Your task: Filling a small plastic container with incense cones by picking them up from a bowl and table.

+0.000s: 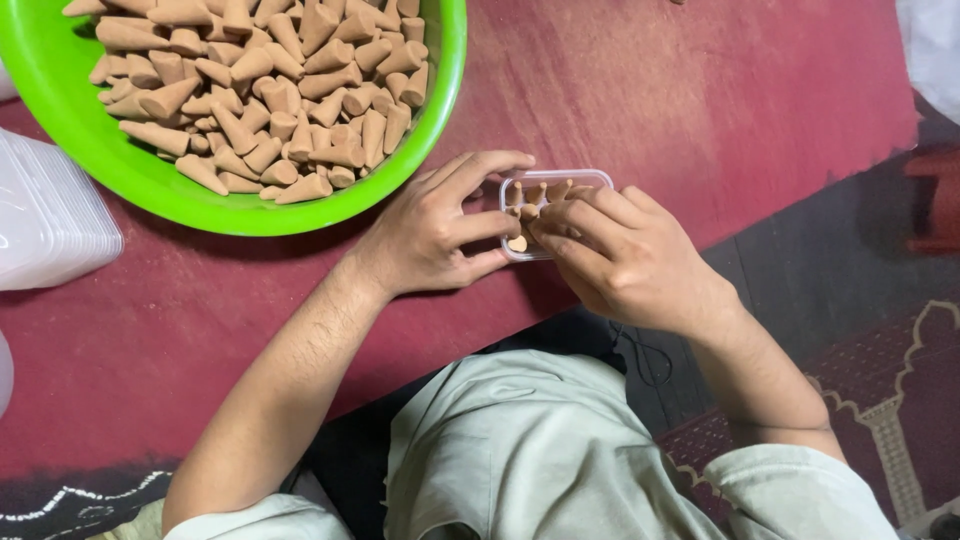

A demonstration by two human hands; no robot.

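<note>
Several tan cones (530, 205) sit in the small clear box (556, 180) that both my hands steady on the red mat (700, 90).
My left hand (435, 235) clamps the box's near end so it cannot slide, while my right hand (620, 255) pinches over the cones, fingers curled together to seat them; the green bowl (445, 60) heaped with loose cones lies just beside for easy reach, stacked clear lids (50, 215) further left.

Clear box (590, 180) partly behind fingers (580, 215)

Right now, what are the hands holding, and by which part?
The left hand grips the small clear box by its left end. The right hand has fingertips inside it, on the brown cones.
</note>
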